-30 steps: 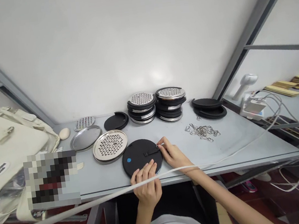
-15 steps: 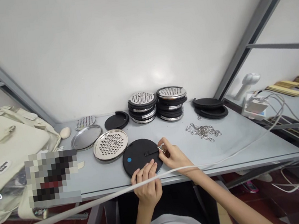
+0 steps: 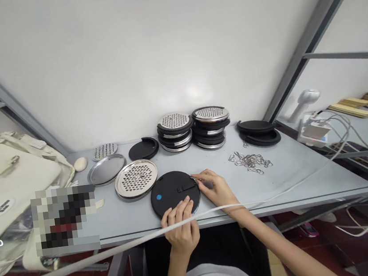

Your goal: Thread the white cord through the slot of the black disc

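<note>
A round black disc (image 3: 170,193), with a blue dot and a narrow slotted tab on its face, lies near the table's front edge. It looks like the base of a round grater. My left hand (image 3: 180,223) rests on its lower edge with fingers lying flat. At the disc's right rim, my right hand (image 3: 216,191) pinches a small metal wire clip (image 3: 195,178) between thumb and forefinger; its far end touches or overlaps the rim. Left of the disc lies a round metal grater plate (image 3: 136,178). More wire clips (image 3: 251,161) form a loose heap at right.
Two stacks of graters, left (image 3: 175,132) and right (image 3: 212,126), stand against the wall. Black bases (image 3: 259,132) lie back right. Metal lids (image 3: 106,170) and a cream bag (image 3: 11,177) are at left. A white cable (image 3: 132,240) crosses in front of my hands.
My right hand has shifted slightly up along the disc's rim, and its fingers have straightened around the wire clip. The clip now lies flatter. My left hand and the disc stay put.
</note>
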Available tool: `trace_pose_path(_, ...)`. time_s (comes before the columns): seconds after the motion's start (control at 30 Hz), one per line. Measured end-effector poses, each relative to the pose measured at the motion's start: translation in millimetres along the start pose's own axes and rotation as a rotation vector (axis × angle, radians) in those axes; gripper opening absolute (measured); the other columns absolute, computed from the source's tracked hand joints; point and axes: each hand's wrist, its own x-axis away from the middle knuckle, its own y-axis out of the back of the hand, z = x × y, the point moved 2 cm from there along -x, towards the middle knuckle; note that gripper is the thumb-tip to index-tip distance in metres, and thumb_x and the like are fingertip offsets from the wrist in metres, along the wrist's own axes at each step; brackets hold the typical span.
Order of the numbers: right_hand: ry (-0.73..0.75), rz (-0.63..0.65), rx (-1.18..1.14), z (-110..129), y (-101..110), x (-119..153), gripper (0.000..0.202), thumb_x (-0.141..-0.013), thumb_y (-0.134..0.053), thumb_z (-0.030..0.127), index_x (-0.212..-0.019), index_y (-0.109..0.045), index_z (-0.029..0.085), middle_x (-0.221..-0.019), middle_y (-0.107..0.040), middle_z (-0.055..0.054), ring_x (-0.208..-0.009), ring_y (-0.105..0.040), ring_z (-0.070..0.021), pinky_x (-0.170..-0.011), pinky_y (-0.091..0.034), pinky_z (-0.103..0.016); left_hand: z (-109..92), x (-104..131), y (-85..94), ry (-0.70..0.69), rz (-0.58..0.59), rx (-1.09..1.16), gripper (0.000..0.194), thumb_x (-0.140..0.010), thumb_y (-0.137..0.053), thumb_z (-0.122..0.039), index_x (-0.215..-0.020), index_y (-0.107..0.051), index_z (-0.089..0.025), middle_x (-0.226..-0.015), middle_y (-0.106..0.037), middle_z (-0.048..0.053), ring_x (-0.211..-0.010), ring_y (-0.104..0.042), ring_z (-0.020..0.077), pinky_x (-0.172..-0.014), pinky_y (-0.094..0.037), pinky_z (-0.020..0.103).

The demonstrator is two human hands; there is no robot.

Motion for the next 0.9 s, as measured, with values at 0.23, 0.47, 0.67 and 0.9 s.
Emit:
trace_pose_path(0.23, 0.115, 0.001, 0.034, 6.6, -2.4, 1.9, 0.025, -0.089, -0.048, 0.019, -0.107, -0.065, 0.02, -0.089, -0.057, -0.006, -0.087, -0.057, -0.0181, -0.082, -0.048, -0.033, 0.8, 1.2, -0.8, -0.001, 0.007, 0.0, 0.031, -0.084, -0.045, -0.008, -0.106, -0.066, -0.016, -0.103, -0.071, 0.006, -0.092, -0.063, 0.0188, -0.092, -0.035, 0.035)
trace_pose_path(0.47, 0.043, 0.041, 0.024, 7.6, -0.1, -1.1, 0.021, -0.088, -0.046, 0.018, -0.103, -0.062, 0.018, -0.088, -0.059, -0.006, -0.077, -0.057, -0.0155, -0.073, -0.048, -0.031, 1.8, 3.7, -1.5, 0.0, 0.018, -0.001, 0.032, -0.084, -0.045, -0.009, -0.108, -0.065, -0.017, -0.104, -0.07, 0.006, -0.093, -0.063, 0.0194, -0.094, -0.034, 0.036)
trace_pose_path(0.67, 0.007, 0.071, 0.016, 7.6, -0.2, -0.6, 0.024, -0.086, -0.046, 0.018, -0.106, -0.06, 0.018, -0.079, -0.058, -0.003, -0.07, -0.056, -0.0139, -0.068, -0.047, -0.028, 2.7, 4.3, -1.6, -0.004, 0.012, -0.002, 0.034, -0.084, -0.045, -0.01, -0.11, -0.065, -0.019, -0.104, -0.07, 0.005, -0.093, -0.063, 0.0188, -0.094, -0.034, 0.035)
trace_pose_path(0.9, -0.006, 0.096, 0.031, 11.0, -0.7, 0.4, 0.021, -0.083, -0.046, 0.017, -0.102, -0.057, 0.017, -0.076, -0.055, -0.001, -0.068, -0.053, -0.0132, -0.066, -0.045, -0.027, 2.1, 3.4, -1.4, -0.006, 0.009, -0.008, 0.032, -0.083, -0.045, -0.008, -0.107, -0.065, -0.017, -0.103, -0.071, 0.006, -0.092, -0.063, 0.0192, -0.093, -0.035, 0.036)
